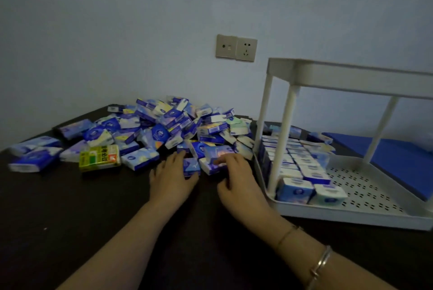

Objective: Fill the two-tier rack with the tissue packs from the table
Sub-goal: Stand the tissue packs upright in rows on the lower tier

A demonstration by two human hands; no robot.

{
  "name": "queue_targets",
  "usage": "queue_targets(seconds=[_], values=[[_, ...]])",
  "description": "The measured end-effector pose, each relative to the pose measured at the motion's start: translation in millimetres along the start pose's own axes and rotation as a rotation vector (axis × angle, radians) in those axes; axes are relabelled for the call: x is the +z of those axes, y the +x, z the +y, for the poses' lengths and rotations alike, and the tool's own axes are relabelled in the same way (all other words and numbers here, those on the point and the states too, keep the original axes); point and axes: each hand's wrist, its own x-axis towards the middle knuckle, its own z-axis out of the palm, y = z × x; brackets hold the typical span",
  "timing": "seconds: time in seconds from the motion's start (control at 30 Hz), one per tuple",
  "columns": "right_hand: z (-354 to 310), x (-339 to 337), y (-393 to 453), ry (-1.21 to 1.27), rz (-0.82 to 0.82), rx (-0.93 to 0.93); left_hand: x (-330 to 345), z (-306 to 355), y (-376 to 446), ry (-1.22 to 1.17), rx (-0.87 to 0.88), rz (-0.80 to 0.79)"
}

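1. The two-tier rack [351,213] stands on the dark table [70,219] at the right, against the wall. Its lower tier holds rows of tissue packs [295,163] standing on edge, filling the left part from the back to the front corner. The right part of the perforated floor is bare.
2. The upper tier [351,78] is seen from below its rim, so I cannot tell whether anything lies in it.
3. A large heap of loose packs [168,128] covers the table to the left of the rack, with stragglers spread toward the left edge. Among them lies one yellow-green pack [99,157] that looks different from the blue ones.
4. Both hands are at the near edge of the heap. The left hand [172,179] lies over a blue pack [191,167], fingers fairly straight and thumb beside it; it seems to touch the pack more than grip it.
5. The right hand [236,179] has its fingers curled onto another pack [212,166] just beside the rack's left edge. The view is blurred, so whether it truly pinches the pack I cannot tell.
6. Judged from this, the task is in an early-to-middle stage: roughly half of one tier is loaded, and far more packs wait on the table than sit in the rack.
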Motion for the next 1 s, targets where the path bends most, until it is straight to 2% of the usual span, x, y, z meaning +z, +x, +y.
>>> queue_targets(seconds=[0.07, 0.17, 0.27, 0.43, 0.53, 0.63, 0.73, 0.87, 1.0], values=[[9, 16, 16, -0.045, 0.003, 0.048, 0, 0, 4, 0.024, 0.038, -0.025], [20, 39, 42, -0.095, -0.070, 0.181, -6, -9, 10, -0.016, 0.046, 0.025], [28, 52, 61, -0.138, -0.093, 0.257, -11, -14, 13, -0.223, -0.024, 0.057], [36, 57, 69, -0.210, 0.034, 0.147, -17, -8, 12, -0.562, -0.036, 0.099], [35, 50, 65, -0.233, 0.017, 0.120, -19, -4, 11, -0.774, -0.053, 0.078], [27, 39, 58, 0.003, 0.062, 0.141, -21, -1, 11, -0.949, -0.055, 0.064], [16, 24, 46, 0.385, 0.140, 0.294, -24, 4, 7, -1.104, -0.078, -0.008], [8, 10, 40, 0.938, -0.010, 0.623, -20, 7, 1, -1.014, 0.098, -0.080], [6, 3, 29, 0.979, -0.138, 0.634, -21, 17, -14, -0.903, 0.333, -0.159]])
